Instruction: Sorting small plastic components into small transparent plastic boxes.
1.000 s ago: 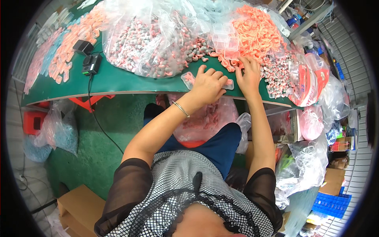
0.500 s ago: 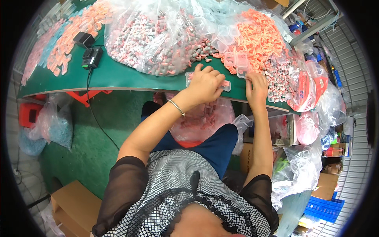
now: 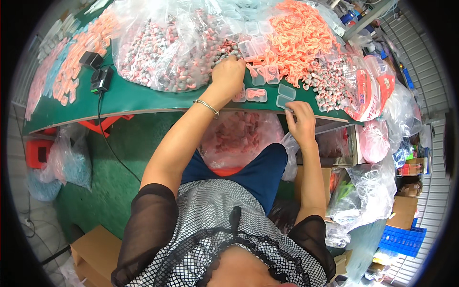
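Note:
My left hand (image 3: pixel 227 76) reaches over the table to the small rounded grey-and-pink pieces (image 3: pixel 224 49) spilling from a large clear bag. Its fingertips are bent down and mostly hidden, so a hold cannot be made out. By that wrist lies a small clear plastic case (image 3: pixel 256 94) with looped orange cord inside; another filled case (image 3: pixel 239 93) is partly covered by the hand. At the table's front edge, my right hand (image 3: pixel 301 123) pinches the near half of an opened clear plastic case (image 3: pixel 283 101) between thumb and fingers. Its other half (image 3: pixel 287 91) lies flat beyond.
A heap of orange cords (image 3: pixel 303 38) and more grey-and-pink pieces (image 3: pixel 330 83) cover the right side. The big clear bag (image 3: pixel 158 57) fills the middle. Rows of orange cases (image 3: pixel 88 45) and a black device with a cable (image 3: pixel 101 79) lie left. A lined bin (image 3: pixel 239 138) stands below.
My left hand has left the case at the front edge and moved to the loose pieces. My right hand has brought an opened clear case toward the front edge. The view has shifted slightly.

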`<state>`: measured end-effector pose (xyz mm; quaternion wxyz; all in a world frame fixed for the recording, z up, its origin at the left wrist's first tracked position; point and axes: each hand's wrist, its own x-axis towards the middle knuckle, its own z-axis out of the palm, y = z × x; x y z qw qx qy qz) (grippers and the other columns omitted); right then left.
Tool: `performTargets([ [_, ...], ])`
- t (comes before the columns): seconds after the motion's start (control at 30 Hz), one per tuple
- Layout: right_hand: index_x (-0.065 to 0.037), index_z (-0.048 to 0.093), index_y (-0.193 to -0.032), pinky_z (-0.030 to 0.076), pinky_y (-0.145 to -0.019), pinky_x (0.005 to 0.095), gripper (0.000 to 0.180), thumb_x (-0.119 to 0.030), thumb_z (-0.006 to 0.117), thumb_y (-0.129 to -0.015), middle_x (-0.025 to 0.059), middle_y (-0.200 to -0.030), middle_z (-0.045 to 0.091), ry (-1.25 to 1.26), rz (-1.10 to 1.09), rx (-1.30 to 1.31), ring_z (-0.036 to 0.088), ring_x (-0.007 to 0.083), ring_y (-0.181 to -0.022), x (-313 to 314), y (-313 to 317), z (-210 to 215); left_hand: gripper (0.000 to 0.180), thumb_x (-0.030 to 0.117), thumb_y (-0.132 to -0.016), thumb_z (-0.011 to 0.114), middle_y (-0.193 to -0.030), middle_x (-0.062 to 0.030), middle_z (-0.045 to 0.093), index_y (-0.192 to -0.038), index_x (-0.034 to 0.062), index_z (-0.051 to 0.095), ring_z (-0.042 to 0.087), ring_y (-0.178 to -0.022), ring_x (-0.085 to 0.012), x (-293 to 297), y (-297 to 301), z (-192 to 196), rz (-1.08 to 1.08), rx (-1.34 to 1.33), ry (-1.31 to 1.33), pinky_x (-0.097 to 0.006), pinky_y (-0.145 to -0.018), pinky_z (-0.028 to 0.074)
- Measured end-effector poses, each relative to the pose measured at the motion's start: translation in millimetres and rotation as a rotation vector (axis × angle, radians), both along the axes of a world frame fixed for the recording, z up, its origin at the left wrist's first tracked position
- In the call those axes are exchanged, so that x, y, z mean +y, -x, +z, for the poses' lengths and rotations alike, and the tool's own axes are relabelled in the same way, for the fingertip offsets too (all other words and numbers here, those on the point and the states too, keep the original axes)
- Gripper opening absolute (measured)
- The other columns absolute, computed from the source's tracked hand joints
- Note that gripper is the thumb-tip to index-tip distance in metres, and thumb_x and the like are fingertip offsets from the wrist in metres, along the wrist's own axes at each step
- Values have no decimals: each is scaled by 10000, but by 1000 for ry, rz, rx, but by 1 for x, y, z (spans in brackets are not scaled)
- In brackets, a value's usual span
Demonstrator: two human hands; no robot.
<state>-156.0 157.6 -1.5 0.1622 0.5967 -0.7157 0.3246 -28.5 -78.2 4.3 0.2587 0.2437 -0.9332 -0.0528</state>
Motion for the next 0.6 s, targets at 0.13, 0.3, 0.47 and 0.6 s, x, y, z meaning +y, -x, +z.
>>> performTargets([
  [0.13, -64, 654, -1013, 486, -795, 402, 238, 24, 617, -795, 112, -981, 627, 18, -49, 10, 593, 327, -938, -5, 23, 6, 222, 28, -669, 704, -938, -139, 642, -888, 53, 675, 681, -862, -293, -5, 5, -1, 8, -29, 18, -374, -703, 571],
  [0.3, -83, 652, -988, 465, -877, 423, 226, -3, 635, -777, 80, -1179, 631, -197, -25, 141, 566, 314, -1117, -13, 58, -5, 159, -15, -764, 567, -958, -166, 623, -904, 27, 628, 655, -888, -366, -5, 10, 2, 2, -32, -64, -458, -723, 540],
  [0.47, -68, 615, -885, 444, -906, 441, 120, -55, 672, -780, 80, -1190, 625, -219, 6, 158, 560, 327, -1131, -7, 45, 11, 117, 20, -782, 587, -947, -166, 631, -896, 30, 608, 651, -885, -370, -7, 3, 2, -32, 13, -36, -453, -716, 539],
  [0.6, -64, 598, -843, 443, -869, 427, 132, -88, 695, -757, 90, -1105, 640, -176, -46, 180, 576, 330, -1090, 1, 34, 6, 105, 68, -845, 625, -895, -120, 666, -942, 30, 633, 651, -831, -238, -7, -5, 11, -181, 211, -456, -357, -693, 525],
])
